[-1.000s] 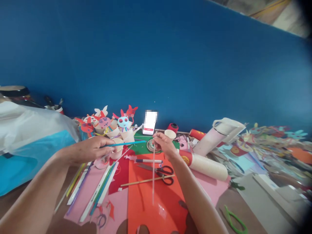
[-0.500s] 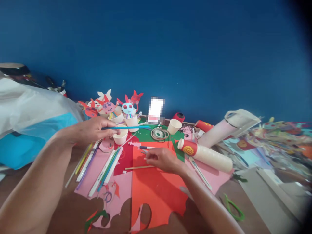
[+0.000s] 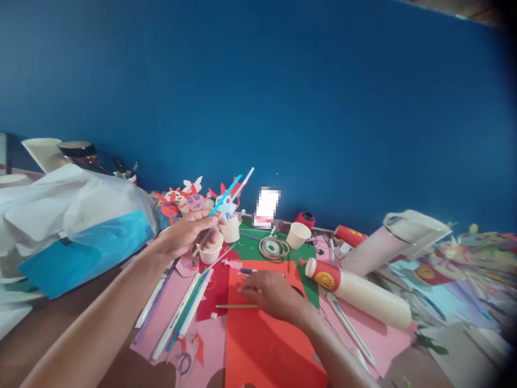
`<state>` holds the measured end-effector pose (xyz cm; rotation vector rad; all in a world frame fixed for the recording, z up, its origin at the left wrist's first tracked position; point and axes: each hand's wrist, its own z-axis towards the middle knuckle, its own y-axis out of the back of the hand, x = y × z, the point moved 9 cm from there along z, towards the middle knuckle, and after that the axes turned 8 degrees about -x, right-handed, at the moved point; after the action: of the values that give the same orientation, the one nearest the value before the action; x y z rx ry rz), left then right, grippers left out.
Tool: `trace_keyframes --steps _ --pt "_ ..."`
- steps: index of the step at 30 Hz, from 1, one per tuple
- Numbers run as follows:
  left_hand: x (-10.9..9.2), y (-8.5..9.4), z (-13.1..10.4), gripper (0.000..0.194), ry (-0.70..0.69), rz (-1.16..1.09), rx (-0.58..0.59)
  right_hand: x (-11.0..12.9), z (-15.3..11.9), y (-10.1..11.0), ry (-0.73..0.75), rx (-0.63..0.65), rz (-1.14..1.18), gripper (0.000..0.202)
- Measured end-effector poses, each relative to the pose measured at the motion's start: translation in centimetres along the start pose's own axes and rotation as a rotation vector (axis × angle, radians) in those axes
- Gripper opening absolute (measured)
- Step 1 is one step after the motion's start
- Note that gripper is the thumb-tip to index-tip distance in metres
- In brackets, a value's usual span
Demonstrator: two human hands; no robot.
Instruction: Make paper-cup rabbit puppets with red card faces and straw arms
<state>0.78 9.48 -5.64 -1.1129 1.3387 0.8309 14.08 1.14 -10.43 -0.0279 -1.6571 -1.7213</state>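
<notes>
Raised above a white paper cup [image 3: 210, 252], my left hand [image 3: 191, 231] grips a thin blue strip [image 3: 226, 195] and a whitish strip [image 3: 247, 180], both slanting up to the right. Over the orange paper sheet [image 3: 258, 339] hovers or rests my right hand [image 3: 270, 293], its fingers loosely bent and pointing left; I see nothing held in it. A dark-handled pen [image 3: 248, 271] lies just beyond its knuckles. A dark loop [image 3: 298, 291] peeks out beside that hand. Near its fingertips is a thin pale stick [image 3: 234, 306].
Paper animal faces [image 3: 196, 200] stand in cups at the back. Bundled coloured strips [image 3: 188, 310] lie on pink paper to the left. Stacked paper cups [image 3: 371, 299], a white jug [image 3: 375, 242] and a tape roll [image 3: 273, 247] sit right of centre. A plastic bag [image 3: 89, 215] bulges at left.
The blue strip has swung from level to slanting upward, and a whitish strip now shows beside it in my left hand. The view has tilted up and turned slightly left.
</notes>
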Motion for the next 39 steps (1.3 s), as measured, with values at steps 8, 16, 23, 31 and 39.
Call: trace_keyframes --steps 8,16,23,31,39 --pt "3.4 -3.1 0.7 0.016 0.099 -0.143 0.031 -0.5 3.9 7.1 -0.053 -0.389 0.402 0.023" --pt "4.5 -3.9 0.8 0.011 0.129 -0.144 -0.008 5.0 1.7 7.7 0.393 -0.582 -0.122 0.025" --pt "4.1 -3.3 0.7 0.008 0.127 -0.222 -0.085 6.5 1.5 5.8 0.542 -0.579 -0.253 0.027" --pt "3.5 -3.7 0.4 0.017 0.104 -0.266 -0.055 5.8 2.1 3.8 0.543 -0.510 -0.251 0.026" --pt "2.9 -4.1 0.3 0.008 0.104 -0.355 -0.017 4.8 2.2 4.2 0.455 -0.612 -0.224 0.029"
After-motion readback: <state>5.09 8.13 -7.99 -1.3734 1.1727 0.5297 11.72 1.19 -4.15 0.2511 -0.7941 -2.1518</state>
